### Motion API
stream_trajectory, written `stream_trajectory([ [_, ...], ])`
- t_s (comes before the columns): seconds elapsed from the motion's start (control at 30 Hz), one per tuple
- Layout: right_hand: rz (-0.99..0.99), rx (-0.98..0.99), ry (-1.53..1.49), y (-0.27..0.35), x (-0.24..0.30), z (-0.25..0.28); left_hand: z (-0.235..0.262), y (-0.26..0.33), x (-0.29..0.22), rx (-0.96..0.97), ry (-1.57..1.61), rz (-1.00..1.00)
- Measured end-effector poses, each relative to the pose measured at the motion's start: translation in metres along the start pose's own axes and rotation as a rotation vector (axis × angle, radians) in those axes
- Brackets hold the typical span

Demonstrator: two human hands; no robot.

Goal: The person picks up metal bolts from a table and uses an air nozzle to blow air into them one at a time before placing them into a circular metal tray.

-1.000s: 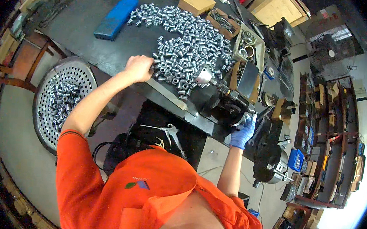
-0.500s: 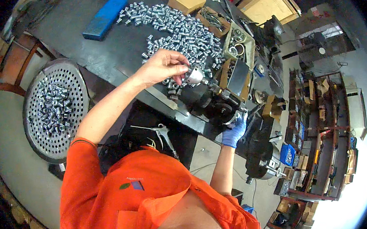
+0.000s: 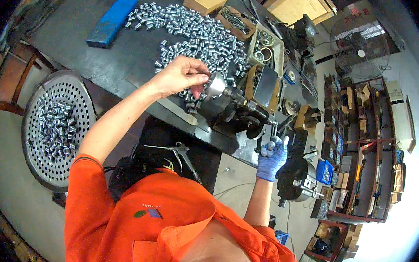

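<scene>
At the far left, the round perforated tray (image 3: 57,129) sits below the tabletop (image 3: 102,58) edge with a loose heap of small metal sleeves (image 3: 54,128) in it. A blue flat block (image 3: 111,21) lies on the tabletop's left part.

Your left hand (image 3: 179,74) has come up off the large pile of metal sleeves (image 3: 197,36), where it lay a second ago, and now stands at the front of the small bench machine (image 3: 240,109). Its grip is pressed together, thumb and fingertips (image 3: 200,76) pinching what appears to be one bright sleeve (image 3: 215,84) right at the machine's round nose; whether the piece is already seated or only touching, the view does not settle. Judged from that change, one piece has been drawn from the pile and is being loaded.

Right of the pile stand a cardboard box (image 3: 205,0) and an open parts tray (image 3: 265,51) holding rings.

Your right hand (image 3: 272,158), in a blue glove, remains low at the machine's right side, its grip curled around a short lever or handle (image 3: 270,146). It reads as ready to actuate once the piece is in.

At the far right stand shelving racks (image 3: 365,153) and a fan (image 3: 359,42).
</scene>
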State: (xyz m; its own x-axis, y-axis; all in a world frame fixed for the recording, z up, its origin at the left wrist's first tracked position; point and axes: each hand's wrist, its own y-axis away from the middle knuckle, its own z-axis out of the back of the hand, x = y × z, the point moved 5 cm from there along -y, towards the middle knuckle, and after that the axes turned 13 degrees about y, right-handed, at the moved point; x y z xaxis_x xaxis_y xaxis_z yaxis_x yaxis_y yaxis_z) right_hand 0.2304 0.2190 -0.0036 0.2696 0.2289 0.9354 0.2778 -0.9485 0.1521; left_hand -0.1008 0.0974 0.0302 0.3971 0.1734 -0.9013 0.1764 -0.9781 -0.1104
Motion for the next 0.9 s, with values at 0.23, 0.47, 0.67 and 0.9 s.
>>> stream_trajectory([
  [0.23, -0.012, 0.018, -0.006, -0.014, -0.013, 0.012, -0.001, 0.006, 0.005, -0.097, 0.009, 0.007],
  [0.47, 0.014, 0.026, 0.024, -0.003, 0.005, -0.002, -0.005, 0.005, 0.004, -0.086, 0.0, -0.053],
  [0.67, 0.15, -0.067, 0.083, -0.025, 0.054, -0.03, -0.004, 0.002, 0.003, -0.014, -0.001, -0.069],
  [0.9, 0.103, 0.022, -0.024, -0.127, 0.026, -0.023, 0.003, 0.0, 0.006, -0.155, -0.006, -0.169],
])
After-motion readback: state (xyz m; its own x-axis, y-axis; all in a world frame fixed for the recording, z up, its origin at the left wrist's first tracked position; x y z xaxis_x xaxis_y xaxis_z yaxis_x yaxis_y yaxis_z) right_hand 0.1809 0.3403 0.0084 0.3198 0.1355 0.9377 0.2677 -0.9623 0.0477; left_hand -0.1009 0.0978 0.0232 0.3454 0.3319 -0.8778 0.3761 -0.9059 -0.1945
